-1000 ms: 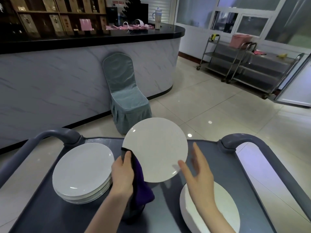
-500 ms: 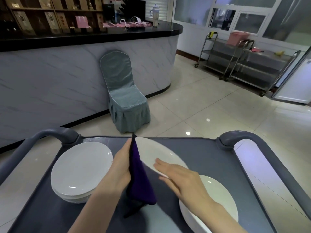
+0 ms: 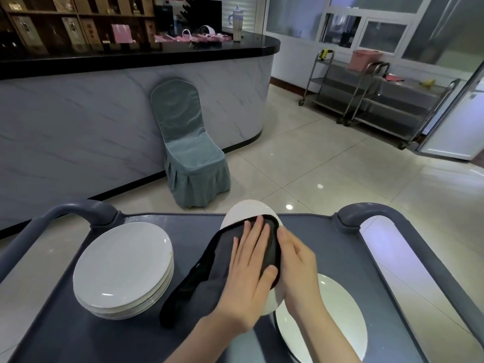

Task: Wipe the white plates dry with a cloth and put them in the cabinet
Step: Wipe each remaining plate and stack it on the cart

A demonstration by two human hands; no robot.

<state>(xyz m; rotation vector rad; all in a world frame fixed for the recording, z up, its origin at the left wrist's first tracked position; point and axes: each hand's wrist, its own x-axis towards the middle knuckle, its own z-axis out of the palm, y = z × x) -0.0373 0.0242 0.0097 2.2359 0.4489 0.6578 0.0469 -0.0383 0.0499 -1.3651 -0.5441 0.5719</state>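
Observation:
Above the grey cart I hold a white plate, tilted with its far rim up. A dark cloth is spread over most of its face and hangs down to the left. My left hand presses flat on the cloth with straight fingers. My right hand grips the plate's right edge. A stack of several white plates sits on the cart's left side. Another white plate lies at the near right, partly under my right forearm.
The cart has curved grey handles at the far left and far right. A covered teal chair stands beyond it against a marble counter. Steel trolleys stand at the back right on the tiled floor.
The plate has gone from facing me to tilted nearly flat. The cloth, earlier bunched at its left edge, now covers its face under my left palm. My right hand has taken the right rim.

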